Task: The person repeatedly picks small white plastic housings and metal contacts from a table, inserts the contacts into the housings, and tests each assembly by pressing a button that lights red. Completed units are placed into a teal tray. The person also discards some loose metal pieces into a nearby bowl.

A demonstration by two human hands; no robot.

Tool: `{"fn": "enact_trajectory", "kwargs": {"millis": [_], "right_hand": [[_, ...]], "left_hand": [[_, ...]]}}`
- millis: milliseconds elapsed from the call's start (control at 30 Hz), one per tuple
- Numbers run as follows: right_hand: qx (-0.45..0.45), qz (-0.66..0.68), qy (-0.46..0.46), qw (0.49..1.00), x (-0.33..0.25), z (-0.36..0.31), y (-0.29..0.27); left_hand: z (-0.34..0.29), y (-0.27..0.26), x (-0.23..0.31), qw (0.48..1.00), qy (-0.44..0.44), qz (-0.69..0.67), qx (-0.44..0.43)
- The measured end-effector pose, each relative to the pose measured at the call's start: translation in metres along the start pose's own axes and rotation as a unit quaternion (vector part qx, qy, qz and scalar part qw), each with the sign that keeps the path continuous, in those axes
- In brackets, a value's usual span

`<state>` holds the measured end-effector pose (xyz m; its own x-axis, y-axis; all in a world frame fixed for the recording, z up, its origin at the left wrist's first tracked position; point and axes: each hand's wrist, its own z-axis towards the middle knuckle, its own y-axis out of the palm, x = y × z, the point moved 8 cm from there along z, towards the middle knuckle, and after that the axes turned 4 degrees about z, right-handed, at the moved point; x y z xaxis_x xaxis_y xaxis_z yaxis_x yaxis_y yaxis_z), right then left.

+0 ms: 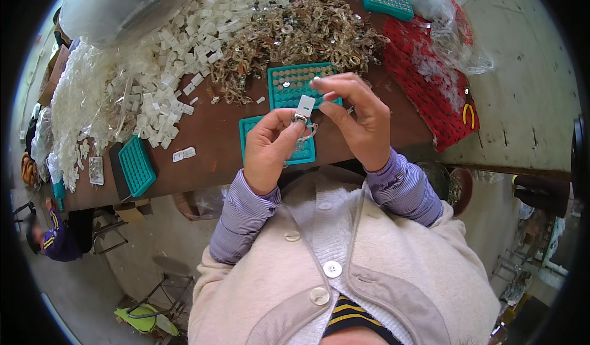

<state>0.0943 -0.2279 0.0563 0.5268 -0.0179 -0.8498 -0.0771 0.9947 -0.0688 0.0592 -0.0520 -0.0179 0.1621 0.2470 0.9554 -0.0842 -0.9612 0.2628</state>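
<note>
My left hand [270,145] pinches a small white plastic card [305,106] with a slot in it, held upright between thumb and fingers. A clear looped piece [307,134] hangs beside the card at the same fingertips; how the two join is too small to tell. To the right, my right hand [362,120] is raised, thumb and index finger apart. A tiny pale spot shows at its index fingertip, and I cannot tell what it is. Behind the hands lies a teal tray [272,90] with rows of small round pieces. A second teal tray [247,125] sits partly under my left hand.
White plastic cards [184,43] and tangled clear-brown loops [301,31] are heaped at the back. A red cloth [418,74] with yellow-handled pliers [469,114] lies right. Another teal tray [136,165] leans at left. A person [58,237] is at far left.
</note>
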Motion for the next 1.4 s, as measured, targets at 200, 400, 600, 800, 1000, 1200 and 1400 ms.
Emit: {"fn": "enact_trajectory", "kwargs": {"millis": [200, 400, 600, 800, 1000, 1200, 1400], "right_hand": [[-0.087, -0.147, -0.065, 0.983, -0.012, 0.005, 0.018], [-0.045, -0.194, -0.126, 0.972, -0.028, -0.006, 0.009], [-0.042, -0.101, -0.162, 0.981, -0.037, -0.022, -0.012], [0.001, -0.165, -0.181, 0.97, -0.031, -0.034, -0.061], [0.036, -0.248, -0.134, 0.959, -0.018, -0.036, -0.117], [0.073, -0.523, -0.026, 0.849, 0.049, -0.005, -0.228], [0.016, -0.546, -0.041, 0.836, 0.044, -0.032, -0.235]], "left_hand": [[-0.007, -0.002, -0.001, 0.999, -0.036, -0.003, -0.036], [-0.01, 0.01, 0.01, 0.999, -0.008, -0.008, -0.045], [-0.005, 0.027, 0.014, 1.0, 0.009, 0.011, 0.021], [0.017, 0.087, -0.007, 0.99, -0.112, -0.039, -0.075], [0.043, 0.107, -0.02, 0.973, -0.159, -0.112, -0.125], [0.055, 0.081, -0.014, 0.983, -0.103, -0.134, -0.077], [0.046, 0.085, -0.016, 0.981, -0.122, -0.115, -0.1]]}}
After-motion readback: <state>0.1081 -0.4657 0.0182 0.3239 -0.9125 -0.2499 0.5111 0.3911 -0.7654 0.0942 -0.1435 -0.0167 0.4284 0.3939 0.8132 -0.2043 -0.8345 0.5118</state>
